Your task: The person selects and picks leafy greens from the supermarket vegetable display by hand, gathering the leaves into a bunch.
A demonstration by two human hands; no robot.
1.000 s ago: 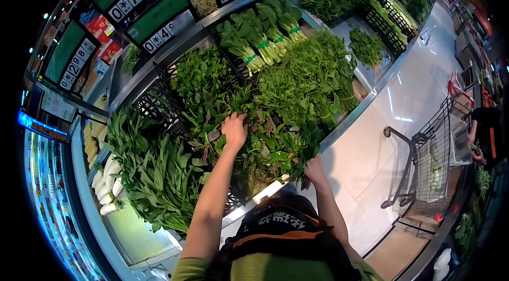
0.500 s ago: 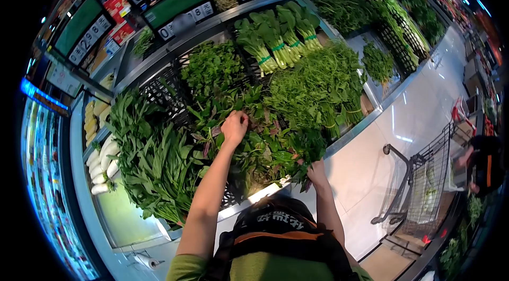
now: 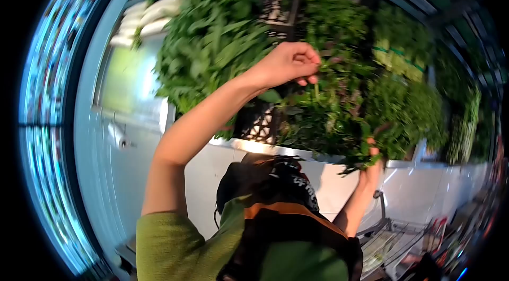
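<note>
My left hand (image 3: pixel 290 63) is over the display with its fingers curled in a pinch. Whether a stem is between the fingertips I cannot make out. Below it lie loose purple-green leafy greens (image 3: pixel 334 103). At the front edge of the display, my right hand (image 3: pixel 373 160) is closed around a bunch of dark leafy greens (image 3: pixel 361 145), whose leaves hide most of the fingers. Long-leafed greens (image 3: pixel 212 42) are heaped beside my left forearm. Feathery greens (image 3: pixel 405 114) lie just beyond my right hand.
White radishes (image 3: pixel 151 18) lie at the upper left. Green-taped bundles (image 3: pixel 397 61) are at the back right. A black crate (image 3: pixel 262 122) shows near the metal front edge (image 3: pixel 265 148). A wire shopping cart (image 3: pixel 389 241) stands on the floor, and a plastic-bag roll (image 3: pixel 117 136) hangs at left.
The view has swung round and smears slightly. My left hand has lifted off the greens, fingers still curled. My right hand still holds its bunch, now showing farther right.
</note>
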